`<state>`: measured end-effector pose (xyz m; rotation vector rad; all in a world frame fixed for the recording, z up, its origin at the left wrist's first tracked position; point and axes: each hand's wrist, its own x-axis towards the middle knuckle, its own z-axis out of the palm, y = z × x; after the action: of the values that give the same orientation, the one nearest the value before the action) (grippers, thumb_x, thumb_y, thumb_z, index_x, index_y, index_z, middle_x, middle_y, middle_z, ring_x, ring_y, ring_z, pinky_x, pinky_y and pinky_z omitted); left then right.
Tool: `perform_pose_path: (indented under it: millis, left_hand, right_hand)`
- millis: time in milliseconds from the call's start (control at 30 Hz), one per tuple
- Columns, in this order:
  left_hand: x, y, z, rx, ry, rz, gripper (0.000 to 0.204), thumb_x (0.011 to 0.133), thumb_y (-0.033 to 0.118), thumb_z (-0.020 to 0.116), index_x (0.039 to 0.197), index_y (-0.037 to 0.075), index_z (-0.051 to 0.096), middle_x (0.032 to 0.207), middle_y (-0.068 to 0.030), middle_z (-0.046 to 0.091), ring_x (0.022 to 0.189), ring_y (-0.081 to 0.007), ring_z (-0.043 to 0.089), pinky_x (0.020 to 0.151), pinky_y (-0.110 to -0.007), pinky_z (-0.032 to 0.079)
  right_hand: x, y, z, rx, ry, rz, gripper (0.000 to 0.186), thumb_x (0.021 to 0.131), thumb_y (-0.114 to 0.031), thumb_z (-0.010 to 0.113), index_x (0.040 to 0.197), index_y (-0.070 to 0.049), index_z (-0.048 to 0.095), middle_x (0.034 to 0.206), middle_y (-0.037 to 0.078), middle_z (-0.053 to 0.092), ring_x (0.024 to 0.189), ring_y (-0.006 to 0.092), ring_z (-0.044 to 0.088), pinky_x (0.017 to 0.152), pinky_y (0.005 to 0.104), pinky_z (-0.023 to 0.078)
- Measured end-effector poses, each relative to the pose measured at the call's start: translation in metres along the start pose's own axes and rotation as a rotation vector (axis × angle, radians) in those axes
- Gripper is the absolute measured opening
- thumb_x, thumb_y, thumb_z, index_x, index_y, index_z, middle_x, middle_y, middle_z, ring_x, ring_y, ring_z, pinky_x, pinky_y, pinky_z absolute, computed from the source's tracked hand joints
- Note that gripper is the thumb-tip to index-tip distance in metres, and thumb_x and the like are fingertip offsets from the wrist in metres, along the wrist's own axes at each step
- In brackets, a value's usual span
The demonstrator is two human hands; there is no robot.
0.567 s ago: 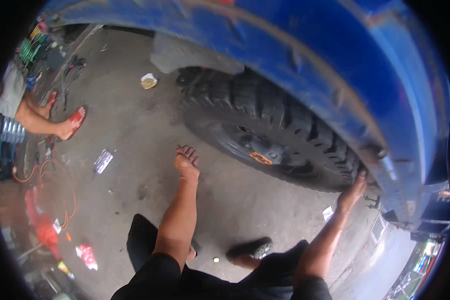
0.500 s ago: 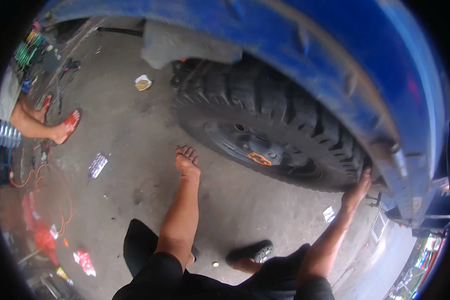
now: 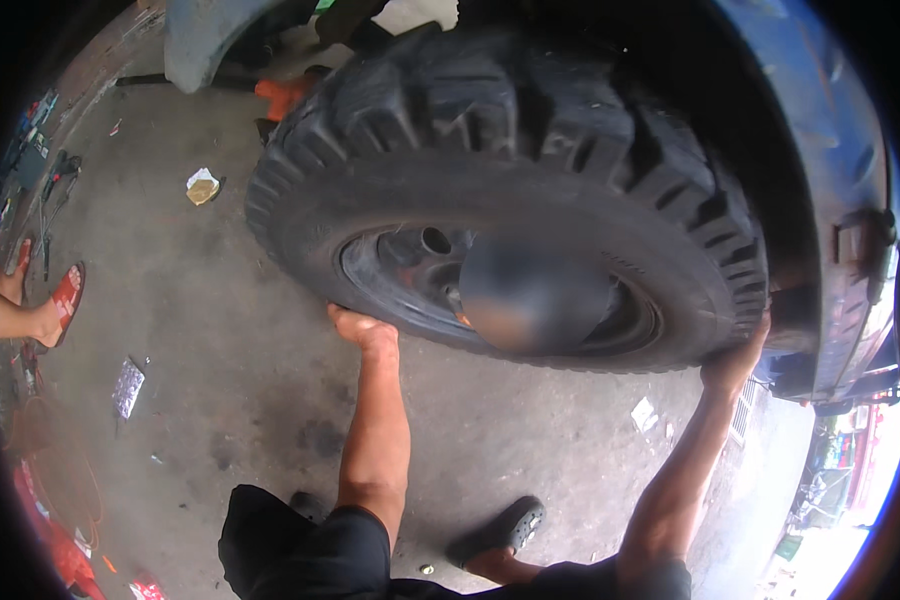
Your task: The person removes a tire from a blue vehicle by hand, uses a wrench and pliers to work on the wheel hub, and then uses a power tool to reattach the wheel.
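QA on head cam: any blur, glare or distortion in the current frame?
Head view: strong fisheye, black vignette at the rim, vehicle body bowing. A smeared blur patch hides the hub of the tyre. Daylight blows out at lower right. Left hand and right hand on the tyre are sharp enough; floor evenly lit.

A: Where does the large black lugged rubber tyre (image 3: 530,190) sit?

B: Under the blue vehicle body (image 3: 830,130), above the grey concrete floor (image 3: 230,330). The left hand (image 3: 362,330) presses its lower left sidewall; the right hand (image 3: 735,362) grips its lower right edge.

A: And on the floor?

B: Crumpled paper scrap (image 3: 202,186) lies left of the tyre. A bystander's foot in a red sandal (image 3: 62,300) is at far left. The person's dark shoe (image 3: 500,528) is between the forearms.
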<state>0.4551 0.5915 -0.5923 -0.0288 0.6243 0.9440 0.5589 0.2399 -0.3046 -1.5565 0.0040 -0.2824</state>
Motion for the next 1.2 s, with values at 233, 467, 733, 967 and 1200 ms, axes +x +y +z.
perform_pose_path:
  millis: [233, 467, 733, 967, 1200]
  left_hand:
    - [0.030, 0.013, -0.010, 0.104, -0.067, 0.043, 0.050, 0.092, 0.038, 0.031, 0.122, 0.003, 0.050, 0.123, -0.0142, 0.051, 0.111, -0.0346, 0.051, 0.091, -0.052, 0.045]
    - [0.021, 0.043, 0.004, 0.231, -0.230, -0.161, 0.051, 0.091, 0.042, 0.034, 0.124, 0.005, 0.048, 0.125, -0.0128, 0.050, 0.112, -0.0354, 0.049, 0.092, -0.054, 0.044]
    - [0.013, 0.097, 0.076, 0.438, -0.230, 0.005, 0.058, 0.091, 0.046, 0.036, 0.130, 0.004, 0.044, 0.132, -0.0100, 0.047, 0.122, -0.0253, 0.043, 0.103, -0.039, 0.034]
    - [-0.007, 0.173, 0.167, 0.932, -0.496, 0.497, 0.051, 0.093, 0.039, 0.044, 0.122, -0.003, 0.051, 0.120, -0.0113, 0.055, 0.112, -0.0219, 0.050, 0.096, -0.036, 0.038]
    - [-0.023, 0.169, 0.205, 1.044, -0.599, 0.320, 0.044, 0.092, 0.038, 0.050, 0.107, -0.002, 0.061, 0.106, -0.0072, 0.062, 0.097, -0.0147, 0.055, 0.088, -0.030, 0.040]
  right_hand:
    - [-0.006, 0.028, -0.011, -0.209, 0.054, -0.234, 0.050, 0.097, -0.036, 0.034, 0.136, -0.004, 0.034, 0.136, 0.013, 0.040, 0.124, 0.0253, 0.038, 0.108, 0.0394, 0.026]
    - [-0.023, 0.015, 0.007, -0.005, 0.151, -0.158, 0.048, 0.096, -0.011, 0.034, 0.141, 0.000, 0.023, 0.141, 0.017, 0.033, 0.132, 0.0267, 0.030, 0.111, 0.0354, 0.022]
    - [-0.029, 0.121, -0.018, 0.203, 0.160, -0.062, 0.051, 0.096, -0.033, 0.039, 0.135, -0.001, 0.034, 0.136, 0.013, 0.040, 0.122, 0.0247, 0.041, 0.103, 0.0384, 0.033]
    - [-0.097, 0.160, 0.027, 0.522, 0.259, 0.297, 0.066, 0.093, -0.051, 0.037, 0.140, -0.006, 0.030, 0.141, 0.010, 0.033, 0.129, 0.0234, 0.031, 0.106, 0.0392, 0.026]
    - [-0.076, 0.176, 0.031, 0.695, 0.155, 0.213, 0.056, 0.095, -0.041, 0.038, 0.136, -0.003, 0.035, 0.136, 0.011, 0.040, 0.124, 0.0259, 0.039, 0.104, 0.0385, 0.032]
